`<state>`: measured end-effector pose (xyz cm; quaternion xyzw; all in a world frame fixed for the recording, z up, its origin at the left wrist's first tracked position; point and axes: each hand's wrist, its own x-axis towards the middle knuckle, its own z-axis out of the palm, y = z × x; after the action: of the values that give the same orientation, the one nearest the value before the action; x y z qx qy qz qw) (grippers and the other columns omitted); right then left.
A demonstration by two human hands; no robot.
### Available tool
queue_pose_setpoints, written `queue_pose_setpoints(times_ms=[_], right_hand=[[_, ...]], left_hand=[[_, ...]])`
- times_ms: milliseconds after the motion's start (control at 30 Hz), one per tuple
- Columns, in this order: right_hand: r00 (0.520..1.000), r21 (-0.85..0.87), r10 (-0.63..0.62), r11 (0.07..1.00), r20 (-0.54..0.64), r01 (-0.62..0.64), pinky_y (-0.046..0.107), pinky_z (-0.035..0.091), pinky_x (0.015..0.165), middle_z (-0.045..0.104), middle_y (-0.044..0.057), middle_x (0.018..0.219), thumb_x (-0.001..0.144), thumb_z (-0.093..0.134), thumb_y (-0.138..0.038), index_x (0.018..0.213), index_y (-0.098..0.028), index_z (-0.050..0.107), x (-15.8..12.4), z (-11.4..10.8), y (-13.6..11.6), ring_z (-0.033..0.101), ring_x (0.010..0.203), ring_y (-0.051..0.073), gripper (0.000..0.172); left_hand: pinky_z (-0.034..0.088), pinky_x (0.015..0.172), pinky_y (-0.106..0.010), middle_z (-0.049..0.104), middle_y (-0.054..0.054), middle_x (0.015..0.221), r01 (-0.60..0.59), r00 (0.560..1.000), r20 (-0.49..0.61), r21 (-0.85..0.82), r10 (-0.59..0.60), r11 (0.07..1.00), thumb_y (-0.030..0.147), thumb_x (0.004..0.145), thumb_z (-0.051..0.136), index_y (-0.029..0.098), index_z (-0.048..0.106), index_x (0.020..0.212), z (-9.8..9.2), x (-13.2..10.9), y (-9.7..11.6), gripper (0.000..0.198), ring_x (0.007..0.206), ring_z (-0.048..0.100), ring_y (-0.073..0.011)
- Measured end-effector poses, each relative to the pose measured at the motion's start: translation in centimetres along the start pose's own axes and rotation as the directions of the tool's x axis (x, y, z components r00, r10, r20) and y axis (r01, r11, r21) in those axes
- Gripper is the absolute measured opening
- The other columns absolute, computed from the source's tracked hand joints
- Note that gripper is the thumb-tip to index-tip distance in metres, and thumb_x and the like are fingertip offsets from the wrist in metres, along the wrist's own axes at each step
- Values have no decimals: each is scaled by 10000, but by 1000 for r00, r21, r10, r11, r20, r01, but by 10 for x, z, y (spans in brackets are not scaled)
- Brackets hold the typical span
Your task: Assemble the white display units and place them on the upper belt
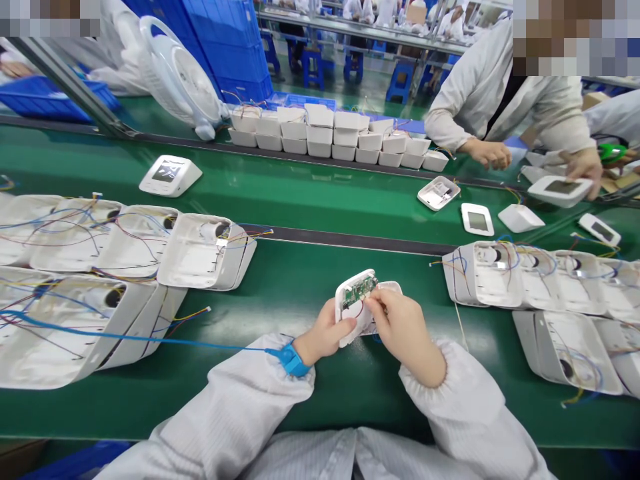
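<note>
My left hand (327,330), with a blue wrist strap (293,359) on its wrist, grips a white plastic cover (342,293) whose inner side shows a green circuit board (359,288). The fingers of my right hand (400,320) are pinched together at the board's right edge, by a thin red wire; what they hold is too small to make out. Behind that hand, a second white housing (391,287) is partly hidden and sits close to the cover.
White housings with wires stand in rows at left (200,257) and right (495,267). Finished-looking units (170,176) and a display cover (477,220) lie on the belt. Stacked housings (320,133) and a fan (183,77) stand beyond. A person's hands (487,153) work at back right.
</note>
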<state>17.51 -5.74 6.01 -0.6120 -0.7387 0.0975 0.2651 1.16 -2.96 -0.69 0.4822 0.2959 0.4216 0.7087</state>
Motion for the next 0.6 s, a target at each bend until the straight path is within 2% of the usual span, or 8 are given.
queue_pose_setpoints(times_ms=[200, 300, 467, 600], right_hand=[[999, -92, -44, 995, -31, 41, 280, 359, 634, 694, -7, 732, 978, 514, -236, 800, -200, 623, -2, -1, 2, 632, 667, 160, 212], [992, -116, -86, 990, -89, 76, 283, 357, 641, 699, 0, 740, 981, 507, -234, 810, -199, 623, -3, 0, 2, 626, 672, 160, 210], [969, -145, -140, 983, -205, 112, 284, 379, 684, 699, 11, 768, 992, 495, -231, 827, -191, 611, -2, 6, -1, 619, 701, 157, 206], [960, -146, -152, 982, -236, 120, 295, 394, 709, 704, 16, 812, 992, 514, -245, 855, -195, 611, -3, 10, -2, 620, 749, 165, 175]], left_hand=[[494, 745, -299, 655, -37, 834, 31, 999, 23, 33, -32, 999, 341, 682, 727, 124, 674, 949, 1, 2, 8, 348, 752, 571, -173], [486, 721, -286, 640, -29, 808, 41, 999, 20, 44, -42, 998, 316, 671, 720, 126, 669, 912, 1, 3, 10, 311, 737, 555, -165], [498, 715, -280, 638, -33, 814, 54, 998, -12, -74, -55, 996, 328, 667, 719, 135, 659, 849, 5, 1, 9, 272, 756, 564, -170], [511, 754, -307, 652, -44, 837, 68, 997, -25, -124, -72, 990, 334, 655, 738, 131, 669, 868, 6, 0, 9, 303, 779, 583, -187]])
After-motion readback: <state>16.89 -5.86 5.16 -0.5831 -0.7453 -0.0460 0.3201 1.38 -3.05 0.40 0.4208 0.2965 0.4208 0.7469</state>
